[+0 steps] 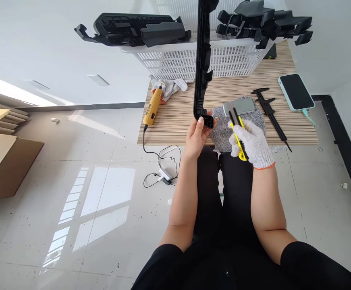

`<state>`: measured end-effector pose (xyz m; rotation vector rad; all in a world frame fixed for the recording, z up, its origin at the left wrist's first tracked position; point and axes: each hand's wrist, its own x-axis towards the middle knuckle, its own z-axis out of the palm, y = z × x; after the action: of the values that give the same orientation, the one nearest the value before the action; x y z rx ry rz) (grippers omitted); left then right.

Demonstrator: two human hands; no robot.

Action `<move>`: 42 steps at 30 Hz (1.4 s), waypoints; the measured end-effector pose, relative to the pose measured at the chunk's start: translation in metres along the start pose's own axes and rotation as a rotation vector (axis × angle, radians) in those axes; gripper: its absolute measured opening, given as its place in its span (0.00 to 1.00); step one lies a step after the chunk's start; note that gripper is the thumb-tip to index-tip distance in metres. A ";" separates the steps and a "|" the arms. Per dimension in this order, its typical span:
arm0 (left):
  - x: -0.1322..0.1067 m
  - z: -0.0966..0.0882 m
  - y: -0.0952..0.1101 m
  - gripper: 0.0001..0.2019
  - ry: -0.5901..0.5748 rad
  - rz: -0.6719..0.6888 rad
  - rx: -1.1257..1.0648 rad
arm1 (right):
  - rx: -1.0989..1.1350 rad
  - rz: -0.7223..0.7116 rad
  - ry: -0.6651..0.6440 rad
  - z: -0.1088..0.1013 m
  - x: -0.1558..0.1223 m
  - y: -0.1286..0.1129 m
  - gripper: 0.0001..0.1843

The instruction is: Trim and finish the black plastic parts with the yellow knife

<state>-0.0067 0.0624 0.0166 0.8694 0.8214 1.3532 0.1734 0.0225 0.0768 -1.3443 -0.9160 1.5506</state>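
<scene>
My left hand (198, 135), bare, is closed on the near end of a long black plastic part (203, 60), which stretches away from me, past the basket's front. A knitted white glove with an orange cuff covers my right hand (250, 143). Its fingers are wrapped round a yellow utility knife (241, 149), whose dark tip points away from me, close to the part's near end. Under and beside both hands lies a grey cloth (222, 135) at the table's front edge. On it rests a flat grey-green block (241, 105).
A white plastic basket (175, 60) at the back carries black parts (163, 32) on its rim. A yellow corded tool (153, 106) and another glove (173, 88) lie left; black calipers (270, 112) and a phone (296, 92) lie right. Cables (166, 161) trail on the floor.
</scene>
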 end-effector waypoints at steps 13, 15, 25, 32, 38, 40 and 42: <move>0.002 -0.001 0.003 0.28 0.051 -0.022 -0.054 | -0.406 -0.355 0.149 -0.013 0.031 0.002 0.17; 0.003 -0.002 0.003 0.29 0.067 -0.006 -0.062 | -0.477 -0.410 0.106 -0.013 0.029 0.006 0.21; 0.004 -0.002 0.005 0.37 0.152 -0.004 -0.016 | -0.727 -0.571 0.066 -0.019 0.029 0.011 0.19; 0.002 -0.002 0.013 0.36 0.212 0.011 -0.042 | -0.757 -0.574 0.060 -0.021 0.032 0.014 0.19; 0.002 -0.001 0.014 0.30 0.243 0.017 -0.139 | -0.788 -0.672 0.065 -0.023 0.038 0.021 0.21; 0.001 -0.001 0.014 0.28 0.231 0.028 -0.186 | -0.795 -0.687 0.074 -0.023 0.039 0.021 0.20; 0.001 -0.001 0.015 0.26 0.224 0.030 -0.211 | -0.793 -0.686 0.088 -0.022 0.038 0.020 0.20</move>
<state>-0.0138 0.0640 0.0292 0.5743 0.8211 1.5515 0.1905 0.0509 0.0416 -1.3622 -1.8102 0.5971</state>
